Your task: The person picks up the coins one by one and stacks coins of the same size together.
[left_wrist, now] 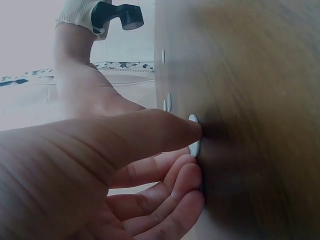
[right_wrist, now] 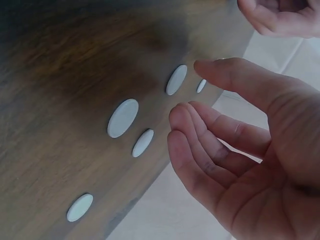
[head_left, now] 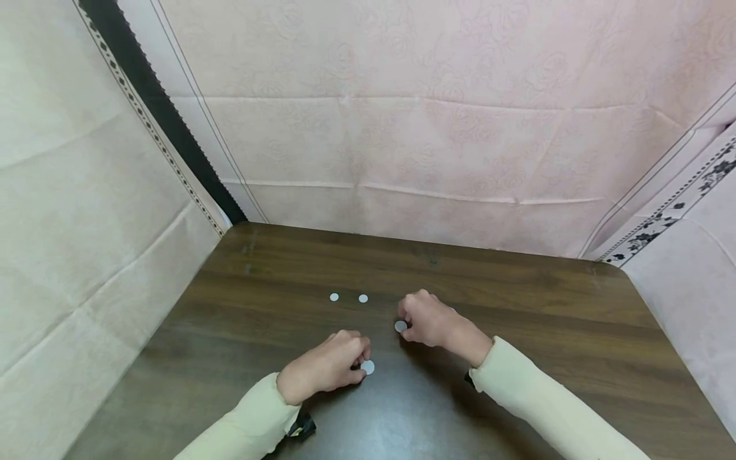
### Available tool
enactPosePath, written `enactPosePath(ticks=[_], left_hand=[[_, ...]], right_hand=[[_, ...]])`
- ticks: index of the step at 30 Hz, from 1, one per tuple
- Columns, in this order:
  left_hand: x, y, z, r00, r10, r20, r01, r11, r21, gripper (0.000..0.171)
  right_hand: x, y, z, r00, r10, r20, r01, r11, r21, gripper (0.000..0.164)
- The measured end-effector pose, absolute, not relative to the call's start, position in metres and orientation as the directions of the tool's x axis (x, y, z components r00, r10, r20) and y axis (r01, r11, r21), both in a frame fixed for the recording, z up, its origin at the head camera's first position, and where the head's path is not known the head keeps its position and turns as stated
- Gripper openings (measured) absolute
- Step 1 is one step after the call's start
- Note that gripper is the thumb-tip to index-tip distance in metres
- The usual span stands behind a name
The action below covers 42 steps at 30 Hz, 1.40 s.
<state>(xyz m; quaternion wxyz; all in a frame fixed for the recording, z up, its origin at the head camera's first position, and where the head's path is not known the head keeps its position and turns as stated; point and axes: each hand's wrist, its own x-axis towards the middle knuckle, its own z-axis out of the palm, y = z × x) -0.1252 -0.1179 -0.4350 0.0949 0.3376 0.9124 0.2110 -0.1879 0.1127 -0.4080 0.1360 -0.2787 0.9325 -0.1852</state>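
Several flat white discs lie on the dark wooden table. My left hand [head_left: 330, 364] is low beside the nearest disc [head_left: 368, 367], its thumb and curved fingertips at the left edge. In the left wrist view the thumb [left_wrist: 172, 127] overlaps that disc [left_wrist: 193, 149]. My right hand [head_left: 434, 321] hovers by another disc [head_left: 400, 326], which shows between thumb and fingers from above. The right wrist view shows the right fingertips [right_wrist: 181, 117] apart from the thumb, nothing between them, and all discs there lying flat. Part of the left hand [right_wrist: 285, 17] appears top right.
Two smaller-looking discs lie farther back, a left one [head_left: 334, 297] and a right one [head_left: 363, 298]. Another disc [head_left: 453, 310] is mostly hidden behind the right hand. Pale patterned cloth [head_left: 402, 140] stands along the table's back and sides. Each wrist wears a black device [head_left: 301, 425].
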Motion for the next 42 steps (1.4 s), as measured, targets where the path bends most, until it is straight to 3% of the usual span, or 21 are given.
enactPosePath(ticks=[10, 20, 26, 42], left_hand=[[-0.126, -0.117, -0.434, -0.754, 0.656, -0.037, 0.572, 0.683, 0.454, 0.015], [-0.126, -0.117, -0.434, -0.754, 0.656, -0.04, 0.57, 0.683, 0.456, 0.015], [-0.127, -0.117, -0.435, -0.755, 0.655, -0.034, 0.575, 0.686, 0.446, 0.016], [-0.127, -0.12, -0.437, -0.755, 0.654, -0.038, 0.568, 0.682, 0.46, 0.015]], right_hand=[[-0.192, 0.116, -0.416, -0.795, -0.585, -0.16, -0.479, 0.768, -0.425, 0.019], [-0.201, 0.115, -0.42, -0.765, -0.623, -0.163, -0.523, 0.748, -0.409, 0.003], [-0.204, 0.114, -0.421, -0.733, -0.661, -0.157, -0.552, 0.714, -0.431, 0.022], [-0.207, 0.106, -0.428, -0.769, -0.614, -0.177, -0.527, 0.765, -0.37, 0.009]])
